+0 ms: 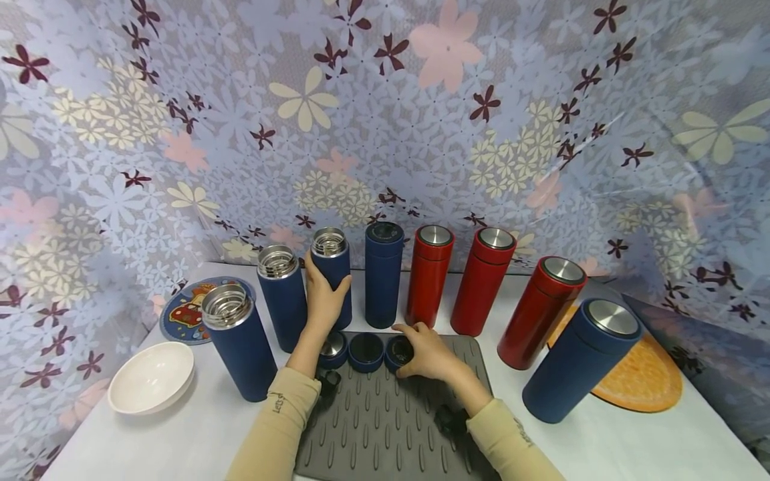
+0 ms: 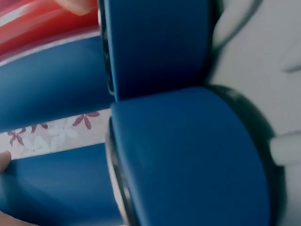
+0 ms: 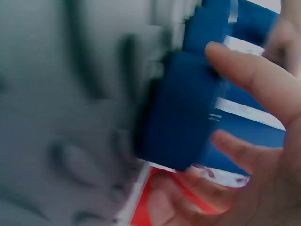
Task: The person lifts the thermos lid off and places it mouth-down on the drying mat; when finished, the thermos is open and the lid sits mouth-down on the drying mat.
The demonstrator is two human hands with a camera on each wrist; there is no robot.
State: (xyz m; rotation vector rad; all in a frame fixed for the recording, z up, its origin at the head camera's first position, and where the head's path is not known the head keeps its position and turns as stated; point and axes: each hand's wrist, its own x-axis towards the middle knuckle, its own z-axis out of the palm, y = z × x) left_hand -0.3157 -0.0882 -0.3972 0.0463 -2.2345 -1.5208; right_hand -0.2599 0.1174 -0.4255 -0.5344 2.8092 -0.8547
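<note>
My left hand (image 1: 325, 297) grips a lidless blue thermos flask (image 1: 334, 267) at the back; its steel neck shows. My right hand (image 1: 430, 354) has thumb and fingers around a blue thermos lid (image 1: 399, 353) with a dark top, the rightmost of three lids along the mat's far edge. In the right wrist view, thumb and fingers lie at opposite sides of that lid (image 3: 181, 113). Beside it are a dark-topped lid (image 1: 365, 351) and a steel-topped lid (image 1: 332, 345). Two more lidless blue flasks, one near (image 1: 243, 357) and one farther back (image 1: 283, 300), stand on the left.
A capped blue flask (image 1: 383, 280) stands between the left hand's flask and three red flasks (image 1: 430, 280). Another capped blue flask (image 1: 577, 367) stands right, by an orange round mat (image 1: 650, 374). A white bowl (image 1: 153, 381) and blue round mat (image 1: 174, 321) lie left. A grey ridged mat (image 1: 385, 434) is in front.
</note>
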